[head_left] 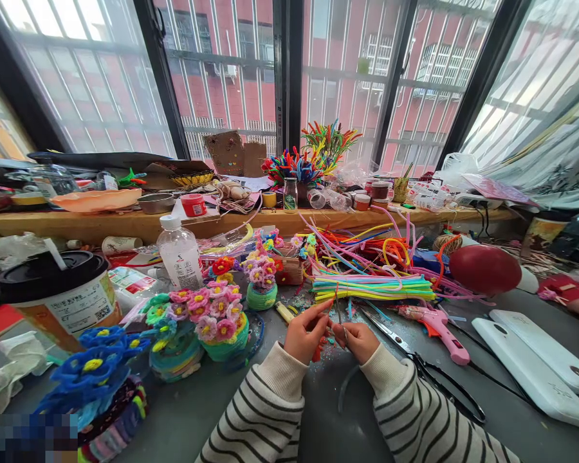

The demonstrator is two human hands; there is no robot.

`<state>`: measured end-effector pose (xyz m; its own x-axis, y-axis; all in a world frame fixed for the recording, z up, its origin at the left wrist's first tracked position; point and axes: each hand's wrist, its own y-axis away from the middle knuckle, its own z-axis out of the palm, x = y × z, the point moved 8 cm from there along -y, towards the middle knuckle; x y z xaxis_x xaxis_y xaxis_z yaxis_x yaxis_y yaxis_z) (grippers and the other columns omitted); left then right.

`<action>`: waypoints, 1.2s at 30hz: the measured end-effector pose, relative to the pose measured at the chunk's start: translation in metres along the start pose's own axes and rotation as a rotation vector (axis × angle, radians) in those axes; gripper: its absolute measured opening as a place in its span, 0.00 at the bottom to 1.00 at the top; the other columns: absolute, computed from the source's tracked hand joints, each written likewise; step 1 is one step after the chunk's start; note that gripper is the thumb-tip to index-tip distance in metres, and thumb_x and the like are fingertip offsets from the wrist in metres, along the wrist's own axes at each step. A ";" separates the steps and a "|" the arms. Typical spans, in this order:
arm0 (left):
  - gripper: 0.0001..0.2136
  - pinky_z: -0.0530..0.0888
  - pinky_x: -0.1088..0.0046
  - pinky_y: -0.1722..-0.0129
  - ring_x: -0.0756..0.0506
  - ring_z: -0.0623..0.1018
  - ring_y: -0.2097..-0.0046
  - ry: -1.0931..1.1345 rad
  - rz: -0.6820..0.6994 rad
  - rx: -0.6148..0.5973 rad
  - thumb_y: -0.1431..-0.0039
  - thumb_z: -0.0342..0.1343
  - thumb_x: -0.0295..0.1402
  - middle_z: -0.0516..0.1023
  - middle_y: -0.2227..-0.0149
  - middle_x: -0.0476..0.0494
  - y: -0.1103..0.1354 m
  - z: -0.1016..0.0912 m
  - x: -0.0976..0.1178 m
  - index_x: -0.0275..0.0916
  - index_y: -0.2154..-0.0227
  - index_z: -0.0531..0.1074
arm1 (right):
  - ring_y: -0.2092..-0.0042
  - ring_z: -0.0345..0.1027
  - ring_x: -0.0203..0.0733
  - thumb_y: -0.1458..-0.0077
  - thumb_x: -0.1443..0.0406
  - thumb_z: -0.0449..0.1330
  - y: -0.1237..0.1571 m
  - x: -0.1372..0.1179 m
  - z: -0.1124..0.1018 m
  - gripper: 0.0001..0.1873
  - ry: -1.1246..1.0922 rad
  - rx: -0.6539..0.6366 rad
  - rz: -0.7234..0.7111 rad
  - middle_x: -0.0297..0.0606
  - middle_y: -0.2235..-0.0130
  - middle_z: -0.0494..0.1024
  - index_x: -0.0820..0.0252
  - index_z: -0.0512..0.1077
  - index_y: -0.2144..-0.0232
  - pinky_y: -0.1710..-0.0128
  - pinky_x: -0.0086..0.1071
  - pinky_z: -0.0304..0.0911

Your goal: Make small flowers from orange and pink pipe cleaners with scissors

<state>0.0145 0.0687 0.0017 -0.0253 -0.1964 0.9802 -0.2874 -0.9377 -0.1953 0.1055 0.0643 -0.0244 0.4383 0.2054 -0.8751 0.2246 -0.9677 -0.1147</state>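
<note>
My left hand (pixel 306 331) is closed in a pinch at the middle of the table, with red fuzzy material, apparently pipe cleaner (pixel 317 352), showing below its fingers. Close beside it, my right hand (pixel 358 339) grips a thin grey metal tool (pixel 339 310) that points upward; whether it is small scissors or tweezers I cannot tell. A thin red tip shows by the tool's upper end. Fluff crumbs lie around the hands. Large black-handled scissors (pixel 415 357) rest open right of my right hand, and a pink glue gun (pixel 441 331) lies beyond them.
A bundle of pastel pipe cleaners (pixel 374 288) lies ahead. Pots of fuzzy flowers (pixel 222 321), blue flowers (pixel 94 363), a plastic bottle (pixel 179 254) and a lidded cup (pixel 60 296) stand left. White power banks (pixel 531 366) and a dark red balloon (pixel 485 269) are right.
</note>
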 end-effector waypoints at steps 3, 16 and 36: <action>0.16 0.66 0.80 0.77 0.54 0.66 0.76 -0.090 0.022 0.016 0.54 0.46 0.32 0.67 0.76 0.47 0.001 -0.001 0.002 0.36 0.60 0.65 | 0.82 0.47 0.30 0.60 0.44 0.39 -0.001 0.002 0.000 0.29 0.015 0.003 0.000 0.30 0.87 0.53 0.62 0.55 0.92 0.81 0.26 0.44; 0.15 0.67 0.80 0.81 0.52 0.69 0.77 -0.158 -0.001 0.031 0.56 0.47 0.33 0.71 0.76 0.46 0.000 -0.001 0.003 0.36 0.64 0.68 | 0.83 0.48 0.30 0.59 0.45 0.40 0.000 0.003 0.000 0.29 0.025 0.005 -0.009 0.30 0.88 0.55 0.62 0.55 0.92 0.81 0.26 0.45; 0.09 0.66 0.78 0.79 0.53 0.69 0.81 -0.024 0.220 0.428 0.57 0.50 0.33 0.70 0.84 0.51 0.011 -0.046 0.034 0.35 0.73 0.69 | 0.87 0.39 0.27 0.63 0.42 0.39 -0.002 -0.005 -0.017 0.29 -0.242 0.105 -0.003 0.25 0.91 0.45 0.61 0.57 0.91 0.87 0.25 0.36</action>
<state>-0.0341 0.0651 0.0339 -0.0182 -0.4052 0.9141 0.1420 -0.9060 -0.3988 0.1176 0.0678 -0.0113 0.2135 0.1793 -0.9603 0.1288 -0.9796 -0.1543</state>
